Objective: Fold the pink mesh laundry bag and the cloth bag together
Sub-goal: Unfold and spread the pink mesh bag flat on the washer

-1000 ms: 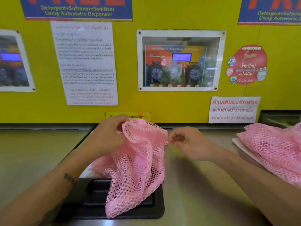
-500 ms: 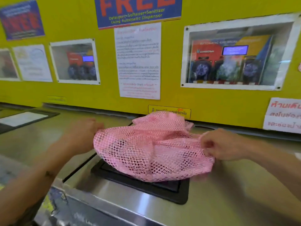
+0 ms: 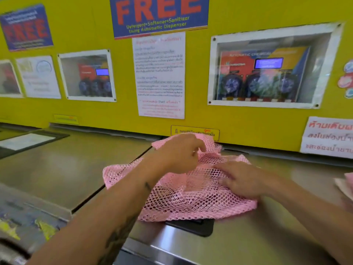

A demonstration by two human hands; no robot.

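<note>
A pink mesh laundry bag [image 3: 183, 199] lies spread flat on the steel top of a washing machine [image 3: 248, 241], covering most of a black panel [image 3: 198, 226]. My left hand [image 3: 177, 153] is over the bag's far part, its fingers curled on a raised fold of mesh. My right hand [image 3: 242, 178] lies palm down on the bag's right side, fingers spread and pressing it flat. At the right frame edge a sliver of another pink mesh and a white cloth piece [image 3: 345, 186] shows, mostly cut off.
A yellow wall [image 3: 200, 115] with posters and dispenser windows stands close behind the machine tops. Another steel machine top [image 3: 63, 165] lies to the left, with a dark gap between the two. The front edge of the machines runs along the bottom left.
The bag went from held up in both hands to spread out, then laid flat on the machine top. My right hand let go of the edge and now presses down; the view swung left.
</note>
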